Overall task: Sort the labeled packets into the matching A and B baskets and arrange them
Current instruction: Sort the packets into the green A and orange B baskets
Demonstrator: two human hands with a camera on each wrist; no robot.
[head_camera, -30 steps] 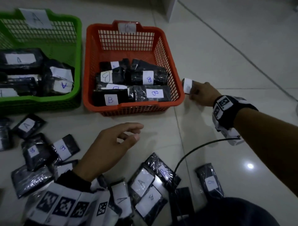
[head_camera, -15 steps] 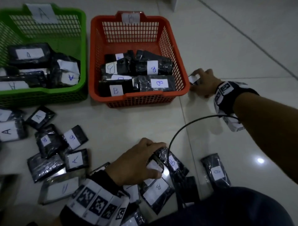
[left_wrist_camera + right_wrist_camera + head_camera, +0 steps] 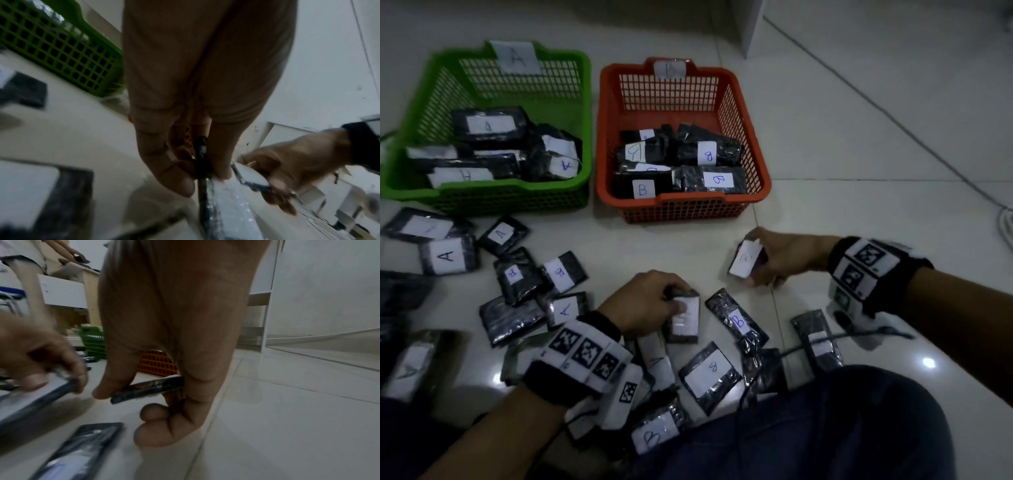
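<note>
Your left hand [image 3: 643, 301] pinches a black white-labelled plastic packet [image 3: 683, 320] on the tiled floor [image 3: 842, 164] | your right hand [image 3: 780, 257] grips another packet [image 3: 744, 262] above it, writing unreadable | green mesh basket [image 3: 493, 202] tagged A, orange mesh basket [image 3: 681, 212] tagged B

Sitting side by side on the tiled floor: green basket [image 3: 493, 202], tagged A on its far rim, holding black wrapped packets with white A labels, piled unevenly; orange basket [image 3: 688, 212], tagged B, holding B-labelled packets lying in rough rows toward its near wall. Lying scattered on the floor in front of both: loose black packets [image 3: 565, 274] with white labels, some reading A, some B, several overlapping, one face down. Being pinched in the left hand [image 3: 643, 305]: packet [image 3: 683, 320], label up, low over the pile. Being held in the right hand [image 3: 784, 257]: second packet [image 3: 746, 262], tilted, letter too blurred for reading.
</note>
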